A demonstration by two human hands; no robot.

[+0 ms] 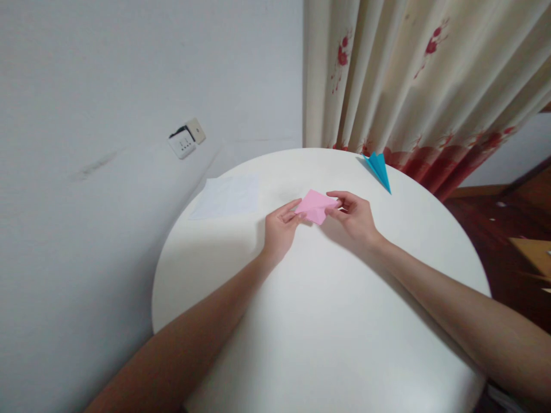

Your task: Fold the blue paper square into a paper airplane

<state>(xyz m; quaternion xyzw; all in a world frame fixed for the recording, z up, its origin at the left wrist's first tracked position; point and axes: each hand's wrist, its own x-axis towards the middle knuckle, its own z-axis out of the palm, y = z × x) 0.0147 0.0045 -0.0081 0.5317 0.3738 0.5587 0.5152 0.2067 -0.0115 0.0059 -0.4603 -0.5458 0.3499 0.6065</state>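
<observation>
A small pink paper (316, 205), thin and matte, folded into an angular, roughly diamond shape with crisp creases, lies near the middle of a round white table (327, 321) whose top is smooth and slightly glossy. The left hand (280, 226) grips the paper's left corner, thumb and forefinger pressed together on it, the other fingers curled loosely underneath. The right hand (355, 215) pinches the right edge the same way, fingertips (334, 210) closed on the fold, the remaining fingers bent and held close together. Both forearms rest bare across the tabletop. At the far right rim lies a blue paper (379, 168), folded into a narrow pointed dart shape. To the left, a flat white sheet (227, 196), nearly the colour of the table, lies unfolded and apart from the hands. Behind the table hangs a cream curtain (413, 74) in soft vertical folds, printed with red flowers and a red band at the hem. A wall socket (186, 139) sits on the plain grey wall; any marking on it is too small to read. No writing shows on any paper.
</observation>
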